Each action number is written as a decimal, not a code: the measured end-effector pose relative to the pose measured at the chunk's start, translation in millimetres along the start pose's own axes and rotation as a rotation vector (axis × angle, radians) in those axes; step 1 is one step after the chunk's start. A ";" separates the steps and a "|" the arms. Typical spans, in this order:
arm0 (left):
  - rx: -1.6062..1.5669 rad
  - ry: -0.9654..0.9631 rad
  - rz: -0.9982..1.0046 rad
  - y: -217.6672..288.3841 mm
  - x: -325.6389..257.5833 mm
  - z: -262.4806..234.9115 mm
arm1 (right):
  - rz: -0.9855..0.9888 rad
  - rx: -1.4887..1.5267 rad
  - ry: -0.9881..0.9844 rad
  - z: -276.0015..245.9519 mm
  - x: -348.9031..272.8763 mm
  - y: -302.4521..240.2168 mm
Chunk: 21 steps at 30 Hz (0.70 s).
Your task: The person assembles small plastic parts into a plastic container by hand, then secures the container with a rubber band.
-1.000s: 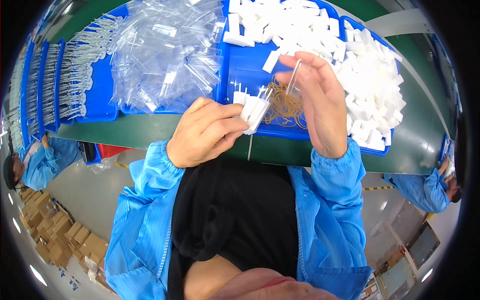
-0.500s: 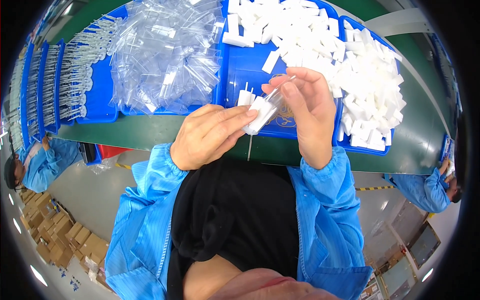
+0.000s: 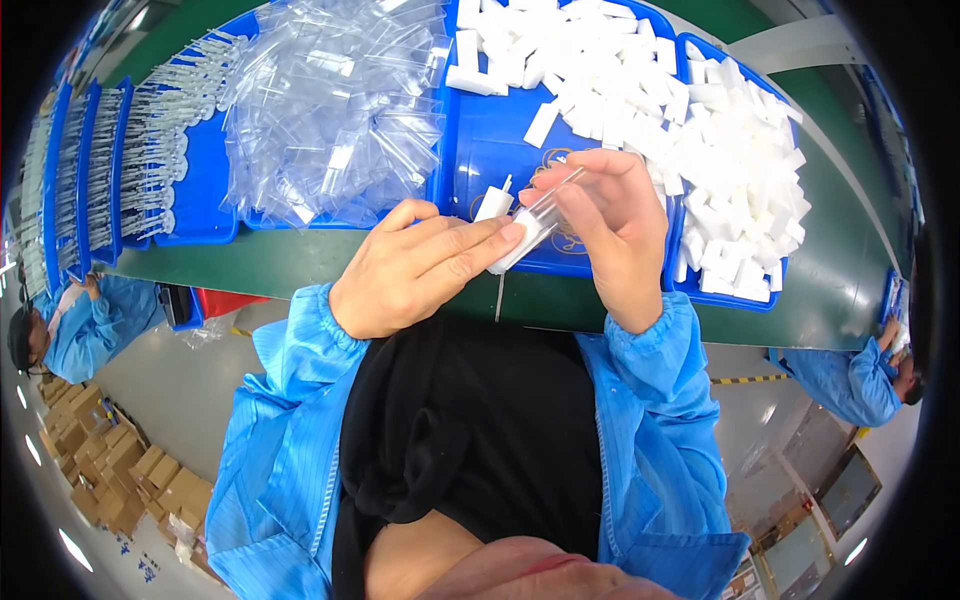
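Note:
My right hand (image 3: 612, 235) is closed on a clear plastic box (image 3: 552, 207), a narrow see-through sleeve that slants down to the left. At the sleeve's lower end, the fingers of my left hand (image 3: 420, 265) press on a white block-shaped piece (image 3: 513, 250), which appears to be at least partly inside the clear plastic. Just beyond my left fingertips is another white block with a thin pin (image 3: 494, 203) sticking up. Whether my left hand touches that one, I cannot tell.
A blue tray (image 3: 480, 150) ahead holds white blocks (image 3: 590, 60) and tan rubber bands. Clear plastic sleeves (image 3: 330, 110) fill the tray to its left. More white blocks (image 3: 740, 180) heap at right. Racked thin white parts (image 3: 160, 140) stand far left. Co-workers in blue sit at both sides.
My left hand has shifted slightly left, and its index finger has lifted. The right hand and clear sleeve have come slightly down; the pinned white block has turned a little.

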State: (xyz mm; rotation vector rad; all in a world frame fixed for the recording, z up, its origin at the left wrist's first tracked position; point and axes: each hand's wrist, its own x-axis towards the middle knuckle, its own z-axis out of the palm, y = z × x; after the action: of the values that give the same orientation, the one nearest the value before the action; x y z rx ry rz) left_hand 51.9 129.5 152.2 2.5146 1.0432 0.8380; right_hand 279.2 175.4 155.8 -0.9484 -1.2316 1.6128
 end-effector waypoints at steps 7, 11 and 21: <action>-0.161 0.103 -0.129 5.8 -4.2 9.5 | -0.087 0.000 0.103 9.1 -11.5 7.7; -0.189 0.078 -0.151 4.4 -4.6 7.4 | -0.234 -0.028 0.100 12.8 -15.3 10.9; -0.157 0.023 -0.134 2.1 0.4 1.4 | 0.021 0.001 -0.010 -1.9 -8.5 11.3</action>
State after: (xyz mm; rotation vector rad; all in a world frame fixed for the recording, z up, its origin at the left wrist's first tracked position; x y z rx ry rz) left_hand 54.1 128.2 152.2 2.2841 1.0947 0.8754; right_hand 281.6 166.5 144.9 -0.9565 -1.2312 1.6365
